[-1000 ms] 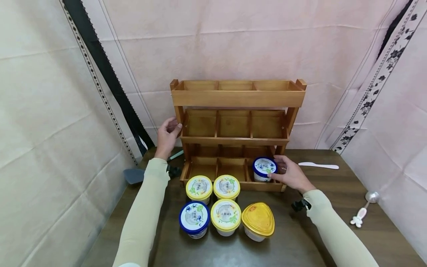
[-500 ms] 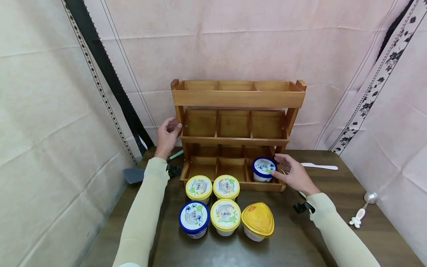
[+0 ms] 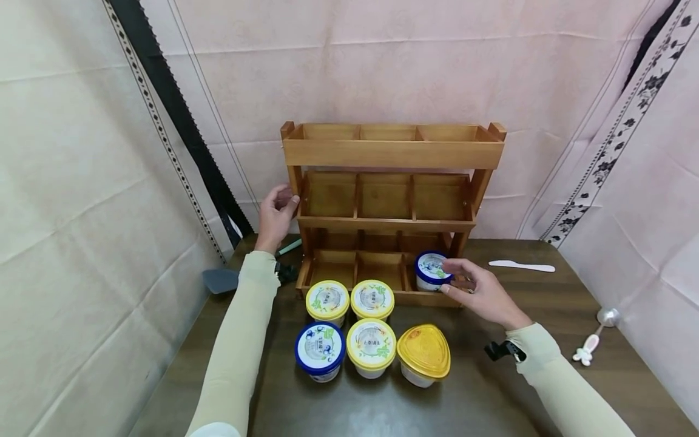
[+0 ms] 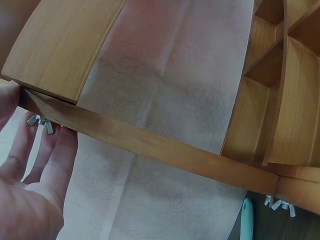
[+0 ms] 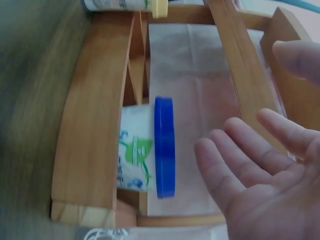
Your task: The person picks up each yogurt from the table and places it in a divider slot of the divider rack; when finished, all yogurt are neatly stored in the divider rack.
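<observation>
Your left hand (image 3: 275, 220) grips the wooden rack (image 3: 393, 155), and your right hand (image 3: 486, 295) is loosely spread beside the blue-lidded tub (image 3: 431, 268)

You have the rack's left upright between thumb and fingers, level with its middle tier, by a wing nut (image 4: 41, 122); your right hand holds nothing, and the right wrist view shows a gap between its fingers and the lid. The blue-lidded tub sits in the right-hand compartment of the rack's bottom tier. In front of the rack you have two yellow-lidded tubs (image 3: 327, 298) just before it, then, nearer you, a second blue-lidded tub (image 3: 320, 348), a third yellow-lidded tub (image 3: 371, 346) and a tub with a rounded triangular lid (image 3: 424, 352). Right of the rack lie a white knife (image 3: 521, 266) and, farther off, a rabbit-handled spoon (image 3: 587, 350)
</observation>
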### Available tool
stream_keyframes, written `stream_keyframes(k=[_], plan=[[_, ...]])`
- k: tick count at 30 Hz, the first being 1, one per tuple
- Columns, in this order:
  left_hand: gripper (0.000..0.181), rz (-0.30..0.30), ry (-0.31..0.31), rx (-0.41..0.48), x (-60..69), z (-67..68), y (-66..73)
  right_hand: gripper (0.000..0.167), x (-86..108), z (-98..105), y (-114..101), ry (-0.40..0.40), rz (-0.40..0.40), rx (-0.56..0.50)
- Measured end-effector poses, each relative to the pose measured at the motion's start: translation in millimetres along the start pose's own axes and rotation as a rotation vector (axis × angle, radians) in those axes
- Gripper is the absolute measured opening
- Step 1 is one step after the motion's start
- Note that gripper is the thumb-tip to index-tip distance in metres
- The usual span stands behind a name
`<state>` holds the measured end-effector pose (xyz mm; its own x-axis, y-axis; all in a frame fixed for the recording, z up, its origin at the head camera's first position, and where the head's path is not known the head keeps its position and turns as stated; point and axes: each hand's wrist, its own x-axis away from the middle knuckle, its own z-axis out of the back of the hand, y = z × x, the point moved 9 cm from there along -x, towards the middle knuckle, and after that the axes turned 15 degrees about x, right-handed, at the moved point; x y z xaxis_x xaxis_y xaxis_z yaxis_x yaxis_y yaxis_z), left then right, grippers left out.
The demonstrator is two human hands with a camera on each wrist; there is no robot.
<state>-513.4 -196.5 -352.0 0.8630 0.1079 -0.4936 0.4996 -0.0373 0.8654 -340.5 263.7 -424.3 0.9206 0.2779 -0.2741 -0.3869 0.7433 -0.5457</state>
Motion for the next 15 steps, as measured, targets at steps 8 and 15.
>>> stream_keyframes(k=[8,15], plan=[[0.040,-0.019,0.016,0.018,1.8,3.5,-0.1,0.059,-14.5,-29.2,-25.6,-0.112,0.098,-0.136],[0.043,-0.001,0.004,0.023,1.3,2.4,-2.1,0.064,-31.9,-60.7,-35.4,-0.210,0.131,-0.117]])
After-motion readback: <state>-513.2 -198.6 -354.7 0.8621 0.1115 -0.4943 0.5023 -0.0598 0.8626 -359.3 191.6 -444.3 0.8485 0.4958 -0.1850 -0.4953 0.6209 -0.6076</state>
